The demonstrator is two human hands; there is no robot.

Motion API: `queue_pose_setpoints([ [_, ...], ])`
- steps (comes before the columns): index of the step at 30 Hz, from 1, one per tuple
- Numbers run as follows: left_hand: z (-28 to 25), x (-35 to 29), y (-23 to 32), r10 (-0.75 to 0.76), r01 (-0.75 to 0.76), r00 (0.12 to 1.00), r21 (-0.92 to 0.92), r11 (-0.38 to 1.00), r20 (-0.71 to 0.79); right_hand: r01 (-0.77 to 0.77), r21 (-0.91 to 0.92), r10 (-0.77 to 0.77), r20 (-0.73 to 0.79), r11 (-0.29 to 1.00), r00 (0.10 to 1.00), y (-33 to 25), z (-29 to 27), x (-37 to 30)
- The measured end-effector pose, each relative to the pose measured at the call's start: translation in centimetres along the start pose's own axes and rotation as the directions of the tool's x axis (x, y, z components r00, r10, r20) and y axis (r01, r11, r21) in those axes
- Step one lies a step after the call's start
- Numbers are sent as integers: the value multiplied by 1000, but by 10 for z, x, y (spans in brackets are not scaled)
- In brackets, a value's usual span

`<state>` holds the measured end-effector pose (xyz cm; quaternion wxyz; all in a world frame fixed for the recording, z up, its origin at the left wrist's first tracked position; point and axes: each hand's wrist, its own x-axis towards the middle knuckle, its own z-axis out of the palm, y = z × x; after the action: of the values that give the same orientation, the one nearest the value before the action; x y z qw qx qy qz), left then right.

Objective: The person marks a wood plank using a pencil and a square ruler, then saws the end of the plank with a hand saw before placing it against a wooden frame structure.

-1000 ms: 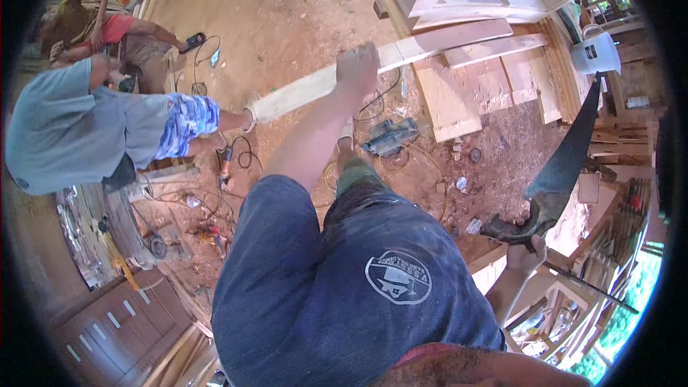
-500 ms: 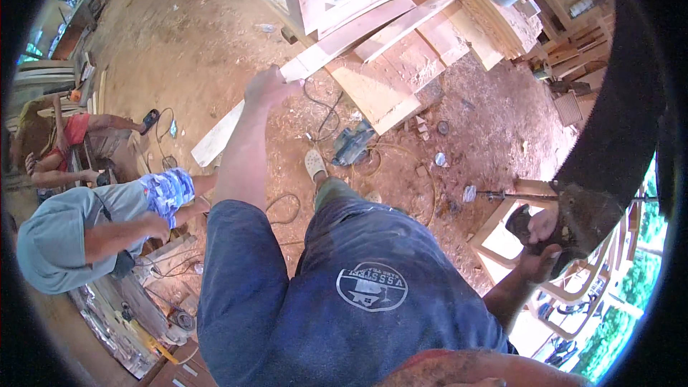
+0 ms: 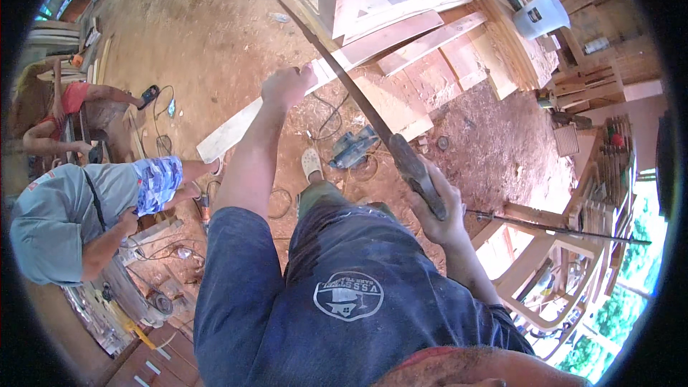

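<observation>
Right hand (image 3: 446,213) clasps handsaw (image 3: 362,98), slanting over pale board (image 3: 326,72) at 11 o'clock; left hand (image 3: 285,88) grips board! Looks like lining-up step; next move calls for steady angle.

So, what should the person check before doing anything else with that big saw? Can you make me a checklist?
1. Left hand gripping the board: ok.
2. Right hand holding the saw by its handle: ok.
3. Left fingers away from the blade: ok, there's a visible gap, though it looks small enough to watch.
4. Blade's teeth touching the wood: cannot tell; the blade crosses the board in the picture, but contact isn't clear.
5. Floor near the feet free of things: not ok, a blue power tool lies near the pale shoe.
6. Grey-shirted co-worker away from the blade: ok, they're off to the left.
</observation>
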<state>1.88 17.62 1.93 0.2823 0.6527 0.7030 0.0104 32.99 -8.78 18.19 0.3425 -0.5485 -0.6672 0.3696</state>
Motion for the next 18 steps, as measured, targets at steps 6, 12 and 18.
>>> queue_pose_setpoints([
  [6,-9,6,7,-107,103,991,61,993,82,-110,40,111,-23,993,994,42,19,-6],
  [12,-4,18,-1,-187,179,977,81,980,101,-150,68,147,43,986,988,44,16,-5],
  [18,-5,16,9,-223,219,969,54,974,102,-129,30,126,80,991,989,46,15,-10],
])
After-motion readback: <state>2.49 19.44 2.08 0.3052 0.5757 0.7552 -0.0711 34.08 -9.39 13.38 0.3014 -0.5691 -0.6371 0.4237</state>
